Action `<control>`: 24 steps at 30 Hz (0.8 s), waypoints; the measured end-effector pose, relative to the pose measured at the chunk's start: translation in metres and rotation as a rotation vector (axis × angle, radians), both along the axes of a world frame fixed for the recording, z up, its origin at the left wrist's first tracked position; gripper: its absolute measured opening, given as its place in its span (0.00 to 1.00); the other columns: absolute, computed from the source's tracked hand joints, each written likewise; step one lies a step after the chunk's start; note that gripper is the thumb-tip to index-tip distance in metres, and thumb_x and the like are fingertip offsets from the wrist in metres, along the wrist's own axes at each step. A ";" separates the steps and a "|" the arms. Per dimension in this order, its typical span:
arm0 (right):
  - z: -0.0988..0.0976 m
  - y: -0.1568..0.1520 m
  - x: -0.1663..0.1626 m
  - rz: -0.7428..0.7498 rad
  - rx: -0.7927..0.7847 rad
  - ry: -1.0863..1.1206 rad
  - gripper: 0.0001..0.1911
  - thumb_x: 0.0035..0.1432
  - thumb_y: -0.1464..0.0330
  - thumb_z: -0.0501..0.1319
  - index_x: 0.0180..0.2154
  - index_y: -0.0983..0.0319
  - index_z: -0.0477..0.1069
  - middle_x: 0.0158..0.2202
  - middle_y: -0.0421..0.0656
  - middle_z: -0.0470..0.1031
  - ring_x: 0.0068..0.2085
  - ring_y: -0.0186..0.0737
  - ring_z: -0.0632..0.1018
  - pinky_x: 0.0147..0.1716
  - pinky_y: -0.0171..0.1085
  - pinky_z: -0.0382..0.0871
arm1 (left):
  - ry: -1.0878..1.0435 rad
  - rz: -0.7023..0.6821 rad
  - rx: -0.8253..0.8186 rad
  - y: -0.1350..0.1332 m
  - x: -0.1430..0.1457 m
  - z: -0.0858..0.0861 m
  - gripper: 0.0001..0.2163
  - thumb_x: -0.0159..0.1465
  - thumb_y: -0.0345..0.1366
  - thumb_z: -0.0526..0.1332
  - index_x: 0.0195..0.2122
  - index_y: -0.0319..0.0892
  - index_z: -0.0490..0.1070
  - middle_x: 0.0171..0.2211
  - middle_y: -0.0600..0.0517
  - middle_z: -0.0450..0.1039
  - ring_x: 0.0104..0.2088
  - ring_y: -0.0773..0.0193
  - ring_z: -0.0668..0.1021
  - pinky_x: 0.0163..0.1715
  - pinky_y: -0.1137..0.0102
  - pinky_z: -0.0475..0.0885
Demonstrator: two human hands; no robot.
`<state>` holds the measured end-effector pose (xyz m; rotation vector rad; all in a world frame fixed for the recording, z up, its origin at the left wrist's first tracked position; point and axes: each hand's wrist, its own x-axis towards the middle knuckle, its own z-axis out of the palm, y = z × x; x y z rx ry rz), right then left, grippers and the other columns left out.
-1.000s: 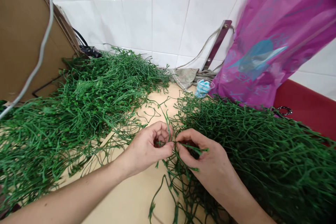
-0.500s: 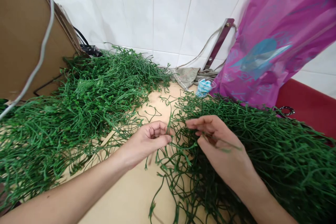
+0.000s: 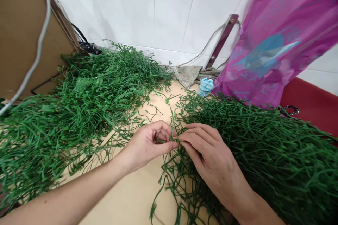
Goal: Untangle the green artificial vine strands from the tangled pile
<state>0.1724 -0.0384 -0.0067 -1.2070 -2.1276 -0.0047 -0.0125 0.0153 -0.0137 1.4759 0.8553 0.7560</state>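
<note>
My left hand (image 3: pixel 151 142) pinches a thin green branching stem (image 3: pixel 173 114) between thumb and forefinger. The stem points up, its forked top above the fingertips. My right hand (image 3: pixel 211 158) comes in from the other side, back of the hand up, its fingers closed together at the stem's lower part, touching the left fingertips. The exact spot it grips is mostly covered by fingers. Below and right of the hands lies a large pile of loose, dark green stems (image 3: pixel 277 154). A second heap of brighter green, bushier stems (image 3: pixel 100 95) spreads to the left.
A tan tabletop (image 3: pixel 126 197) shows between the piles. A cardboard box (image 3: pixel 23 42) with a hanging white cable (image 3: pixel 39 42) stands at the left. At the back are a grey cloth (image 3: pixel 188 75), a small cup with blue-white contents (image 3: pixel 206 86), a metal bracket (image 3: pixel 221 40) and a pink bag (image 3: pixel 266 49).
My right hand has moved left and turned palm-down, its fingertips meeting the left hand's. The gap between the hands has closed. My left hand still holds the stem.
</note>
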 end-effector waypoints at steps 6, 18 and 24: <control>0.001 0.001 0.002 -0.079 -0.085 -0.040 0.11 0.64 0.76 0.57 0.43 0.59 0.75 0.44 0.45 0.78 0.51 0.47 0.74 0.51 0.50 0.69 | 0.010 -0.008 0.070 -0.001 0.000 0.003 0.06 0.64 0.37 0.61 0.32 0.41 0.68 0.26 0.58 0.64 0.28 0.70 0.66 0.29 0.73 0.62; 0.015 -0.007 -0.004 -0.165 -0.207 0.212 0.14 0.67 0.72 0.49 0.46 0.58 0.71 0.42 0.43 0.78 0.44 0.41 0.78 0.46 0.41 0.71 | 0.178 0.047 0.215 -0.002 -0.002 0.004 0.07 0.64 0.36 0.61 0.30 0.41 0.69 0.25 0.57 0.67 0.27 0.70 0.68 0.29 0.74 0.64; 0.019 -0.005 -0.006 -0.130 -0.358 0.404 0.09 0.67 0.64 0.56 0.42 0.56 0.75 0.40 0.40 0.81 0.42 0.38 0.80 0.44 0.35 0.73 | 0.147 0.048 0.204 0.001 -0.005 0.004 0.08 0.64 0.38 0.61 0.31 0.41 0.68 0.24 0.58 0.66 0.26 0.70 0.68 0.28 0.74 0.63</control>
